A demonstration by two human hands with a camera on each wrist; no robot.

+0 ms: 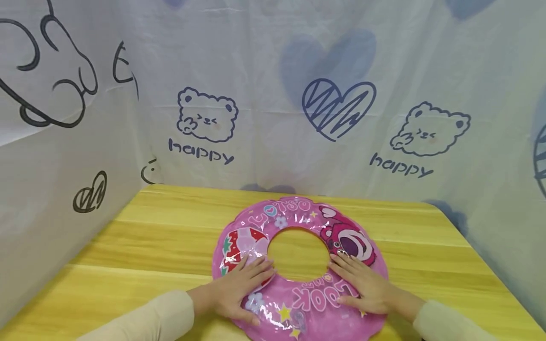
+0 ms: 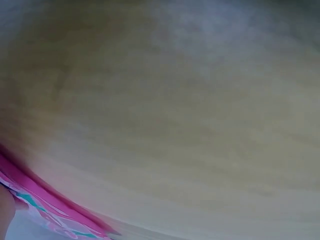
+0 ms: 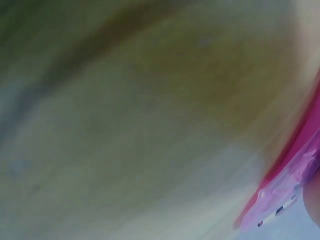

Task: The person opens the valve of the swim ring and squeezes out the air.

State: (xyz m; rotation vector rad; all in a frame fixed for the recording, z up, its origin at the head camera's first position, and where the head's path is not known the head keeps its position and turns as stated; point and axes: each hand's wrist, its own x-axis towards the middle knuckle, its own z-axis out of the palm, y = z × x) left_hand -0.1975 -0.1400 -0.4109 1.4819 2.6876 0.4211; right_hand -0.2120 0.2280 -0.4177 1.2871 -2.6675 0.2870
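A pink inflatable swim ring (image 1: 324, 322) lies flat on the wooden table, puffed up and printed with a strawberry, a bear and lettering. My left hand (image 1: 241, 286) rests on the ring's left side, fingers extended toward the central hole. On the right side, my right hand (image 1: 362, 282) lies on the ring with its fingers spread, a ring on one finger. Only the swim ring's pink edge (image 2: 45, 200) and a bit of hand show in the left wrist view. The right wrist view likewise catches its edge (image 3: 285, 175), blurred.
The yellow wood-grain table (image 1: 141, 246) has a rounded far right corner. Behind it and to the left hangs a pale curtain (image 1: 264, 94) with hearts, bear faces and the word "happy", close to the table's edges.
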